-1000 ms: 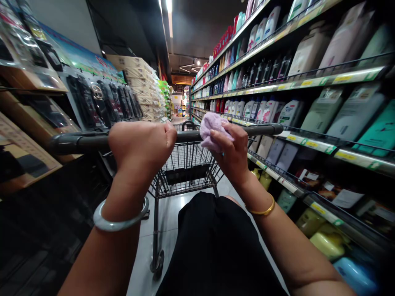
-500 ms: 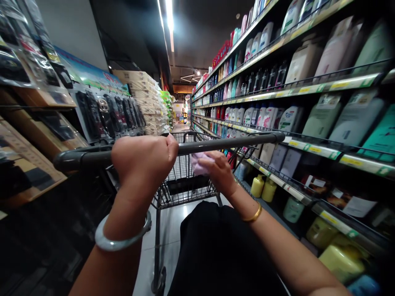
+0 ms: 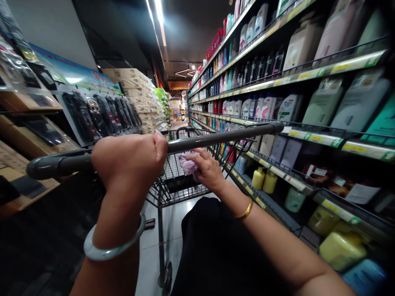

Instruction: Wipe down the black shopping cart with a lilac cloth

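Note:
My left hand (image 3: pixel 131 158) is wrapped round the dark grey handlebar of a shopping cart (image 3: pixel 216 139). A pale bangle (image 3: pixel 114 251) circles that wrist. Just below the bar, right of the left hand, my right hand (image 3: pixel 208 168) pinches a crumpled lilac cloth (image 3: pixel 188 163). The cloth hangs over the rear of the black wire basket (image 3: pixel 185 198), apart from the bar or nearly so. On the right wrist sits a gold bracelet (image 3: pixel 246 208). My left fingertips are mostly hidden behind the fist.
Long shelves (image 3: pixel 327 74) of shampoo bottles run along the right side, close to the bar's right end. At left are hanging packaged goods (image 3: pixel 105 109) and stacked pale packs (image 3: pixel 135 92). The tiled aisle floor (image 3: pixel 177 117) stretches ahead between them.
The handlebar has tilted and swung, its left end lower and further left. My left hand moved left with it. My right hand and the cloth also shifted slightly left.

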Motion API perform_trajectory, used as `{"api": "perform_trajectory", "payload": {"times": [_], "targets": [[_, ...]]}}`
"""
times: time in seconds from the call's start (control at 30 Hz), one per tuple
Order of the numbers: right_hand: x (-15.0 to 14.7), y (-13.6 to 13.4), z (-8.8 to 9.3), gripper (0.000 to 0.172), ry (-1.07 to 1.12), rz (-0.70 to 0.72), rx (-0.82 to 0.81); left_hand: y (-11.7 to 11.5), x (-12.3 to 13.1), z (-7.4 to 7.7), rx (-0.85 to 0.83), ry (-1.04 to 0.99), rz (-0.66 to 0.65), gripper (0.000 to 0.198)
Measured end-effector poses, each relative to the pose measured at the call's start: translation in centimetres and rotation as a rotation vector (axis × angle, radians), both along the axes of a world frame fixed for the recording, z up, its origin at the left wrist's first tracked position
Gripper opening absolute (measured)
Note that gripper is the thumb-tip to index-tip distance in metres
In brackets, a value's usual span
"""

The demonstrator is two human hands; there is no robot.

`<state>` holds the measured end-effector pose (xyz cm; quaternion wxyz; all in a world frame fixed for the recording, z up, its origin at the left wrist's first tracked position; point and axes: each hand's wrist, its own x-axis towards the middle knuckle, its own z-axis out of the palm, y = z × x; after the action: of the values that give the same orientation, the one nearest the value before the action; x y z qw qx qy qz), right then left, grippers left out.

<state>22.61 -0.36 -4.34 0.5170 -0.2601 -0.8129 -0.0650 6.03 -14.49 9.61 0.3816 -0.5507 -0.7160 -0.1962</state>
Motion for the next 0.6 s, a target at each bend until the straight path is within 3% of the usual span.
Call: {"api": "perform_trajectory", "payload": {"times": [0.17,0.33,0.47,0.6], "targets": [[-1.2,-0.9,1.2,0.057,-0.006,-0.038,-0.108,-0.1,0.2,0.1,-0.02,-0.038,-0.017,0.09],[-1.1,-0.8,1.0,0.066,-0.022,-0.018,-0.299,-0.3,0.4,0.3,-0.05,-0.043,0.005,0.094],[-1.7,-1.0,1.0,0.058,0.161,0.073,-0.233,-0.4,0.7,0.5,-0.069,-0.055,0.058,0.095],[-3.1,-1.4,0.5,0.054,0.299,0.025,-0.131,-0.3,0.7,0.6,-0.069,-0.026,0.117,0.095]]}}
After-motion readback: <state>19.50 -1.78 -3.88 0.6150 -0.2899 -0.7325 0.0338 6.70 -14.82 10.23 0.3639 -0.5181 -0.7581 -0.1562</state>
